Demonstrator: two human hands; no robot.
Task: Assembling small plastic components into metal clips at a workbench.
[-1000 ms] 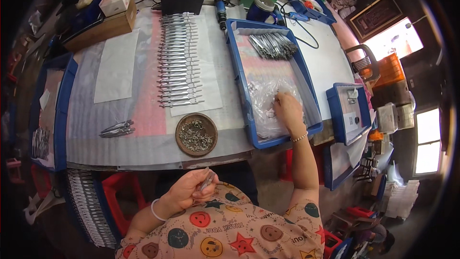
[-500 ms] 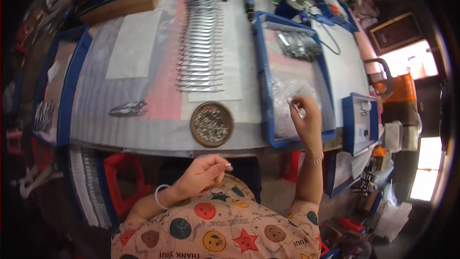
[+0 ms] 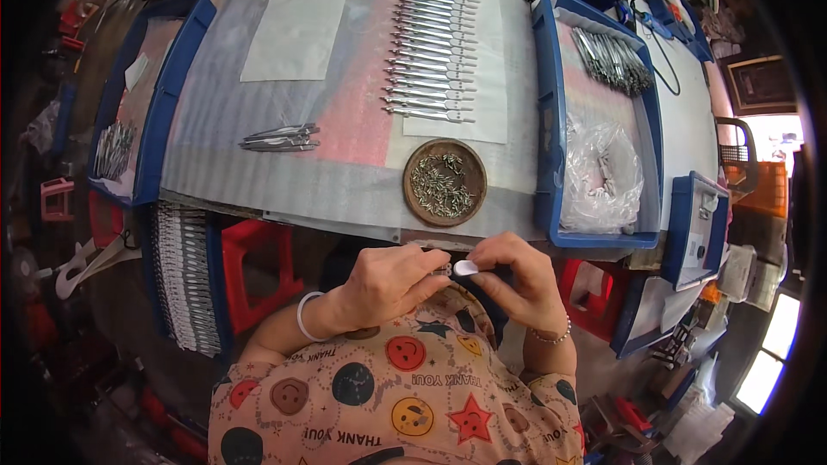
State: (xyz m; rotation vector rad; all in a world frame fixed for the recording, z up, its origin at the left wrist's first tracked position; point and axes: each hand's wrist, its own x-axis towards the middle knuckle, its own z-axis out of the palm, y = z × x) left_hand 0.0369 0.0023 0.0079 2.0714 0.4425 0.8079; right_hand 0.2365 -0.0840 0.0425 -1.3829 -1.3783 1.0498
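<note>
Close together in front of my body, just off the table's near edge, are both hands. My right hand (image 3: 519, 280) pinches a small white oval piece (image 3: 465, 268) between thumb and fingers. My left hand (image 3: 392, 282) is closed too, its fingertips around a small metal part (image 3: 446, 270), partly hidden, that almost meets the white piece; I cannot tell whether they touch. Straight beyond the hands stands a round wooden bowl (image 3: 410, 198) holding many tiny metal pins. A long row of slim silver metal tools (image 3: 435, 65) lies on white paper behind it.
To the right, a blue tray (image 3: 547, 120) holds a clear plastic bag (image 3: 599, 189) of small white pieces and a pile of metal tools (image 3: 612, 60). Dark pointed tools (image 3: 280, 138) lie left of the bowl. Another blue tray (image 3: 159, 112) stands far left; red stools (image 3: 250, 267) are below.
My right hand has left the plastic bag in the right tray and come back beside my left hand, carrying the white piece. The whole view has shifted, with the table now appearing further right.
</note>
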